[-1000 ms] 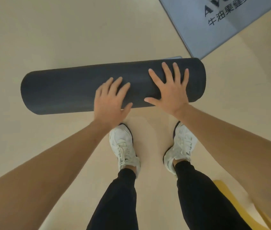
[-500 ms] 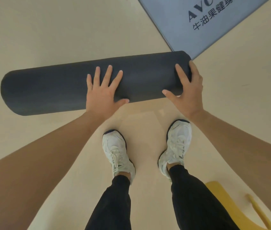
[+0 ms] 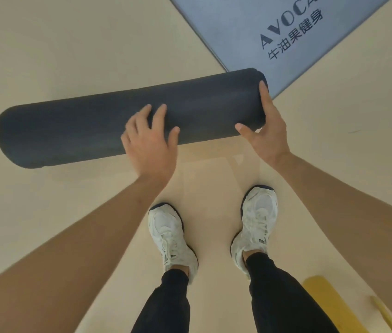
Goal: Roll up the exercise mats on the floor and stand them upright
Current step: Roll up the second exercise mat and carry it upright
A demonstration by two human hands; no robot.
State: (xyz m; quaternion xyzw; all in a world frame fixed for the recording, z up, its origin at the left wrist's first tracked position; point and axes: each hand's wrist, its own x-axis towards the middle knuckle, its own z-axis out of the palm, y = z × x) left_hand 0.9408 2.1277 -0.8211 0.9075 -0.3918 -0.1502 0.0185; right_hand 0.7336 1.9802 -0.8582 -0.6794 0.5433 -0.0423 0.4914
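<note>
A dark grey exercise mat (image 3: 82, 131), fully rolled into a thick tube, lies across the beige floor in front of my feet. My left hand (image 3: 150, 145) curls over the near side of the roll around its middle, fingers bent on top. My right hand (image 3: 266, 131) cups the roll's right end, thumb on the near side and fingers wrapped over the end face. The roll's right end sits higher in the view than its left end.
A flat blue-grey mat (image 3: 250, 27) with printed lettering lies on the floor just beyond the roll's right end. A yellow object (image 3: 327, 301) sits at the lower right beside my right leg. My white shoes (image 3: 171, 236) stand close behind the roll.
My right hand slid from the top of the roll to grasp its right end. My left hand's fingers went from flat to curled. The roll's right end has tilted further away.
</note>
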